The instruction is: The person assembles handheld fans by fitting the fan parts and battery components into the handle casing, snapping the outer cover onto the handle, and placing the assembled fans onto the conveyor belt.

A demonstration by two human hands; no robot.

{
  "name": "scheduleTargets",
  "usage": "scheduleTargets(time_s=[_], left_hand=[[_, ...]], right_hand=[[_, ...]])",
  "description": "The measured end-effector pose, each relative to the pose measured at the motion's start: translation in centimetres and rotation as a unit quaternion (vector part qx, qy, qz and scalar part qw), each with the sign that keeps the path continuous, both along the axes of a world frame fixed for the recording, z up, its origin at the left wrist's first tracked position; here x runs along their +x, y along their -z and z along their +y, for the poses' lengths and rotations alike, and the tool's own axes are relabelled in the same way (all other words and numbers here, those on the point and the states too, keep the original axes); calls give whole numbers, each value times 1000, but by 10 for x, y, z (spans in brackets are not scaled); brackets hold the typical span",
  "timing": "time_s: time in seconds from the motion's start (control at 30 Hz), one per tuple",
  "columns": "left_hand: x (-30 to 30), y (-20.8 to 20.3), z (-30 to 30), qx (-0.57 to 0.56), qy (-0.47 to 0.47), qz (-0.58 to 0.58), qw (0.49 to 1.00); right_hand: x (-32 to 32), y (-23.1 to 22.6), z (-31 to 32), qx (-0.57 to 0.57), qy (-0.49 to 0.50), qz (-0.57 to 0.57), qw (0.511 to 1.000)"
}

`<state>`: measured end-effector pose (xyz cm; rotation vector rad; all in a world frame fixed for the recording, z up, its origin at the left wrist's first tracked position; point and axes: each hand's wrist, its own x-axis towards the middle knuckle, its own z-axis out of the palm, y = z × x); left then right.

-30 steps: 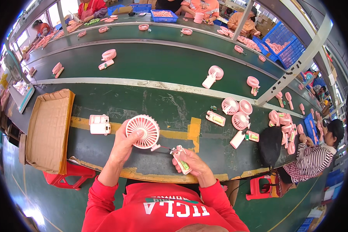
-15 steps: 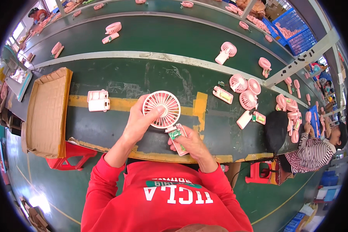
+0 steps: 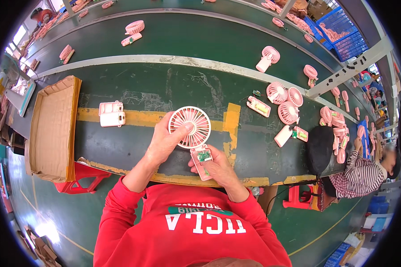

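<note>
My left hand [image 3: 161, 141] grips a round pale-pink fan head [image 3: 196, 141] by its slotted grille, the thumb across its centre. Just below it, my right hand [image 3: 221, 168] holds the pink handle shell [image 3: 200, 169], which meets the fan head's lower edge. A small green circuit board [image 3: 204, 156] lies on the upper part of that shell, beside my right thumb. The fingers under both pieces are partly hidden. Off to the left on the bench rest two pink handle shell pieces [image 3: 112, 115], side by side.
A cardboard tray [image 3: 53, 129] stands at the bench's left end. On the right lie several pink fans [image 3: 288, 112], open handles [image 3: 258, 107] and a black cloth-like item [image 3: 320, 150]. Beyond a metal rail, a green belt [image 3: 182, 40] carries more fans. A co-worker in stripes [image 3: 363, 173] sits at right.
The circuit board has shifted from the shell's upper edge to lie flatter over the shell. Both hands and the fan head have moved slightly right. Fans on the belt have drifted right.
</note>
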<state>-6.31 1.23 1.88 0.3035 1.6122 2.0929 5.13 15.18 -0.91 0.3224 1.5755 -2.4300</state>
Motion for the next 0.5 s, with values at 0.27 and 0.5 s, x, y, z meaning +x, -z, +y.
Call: scheduleTargets(time_s=[0.27,0.5], left_hand=[[-10,7,-1,-82,10,81,993],[25,8,-7,-240,6,484,842]], right_hand=[[-6,1,-1,69,17,32,997],[-12,24,2,60,92,-23,994]])
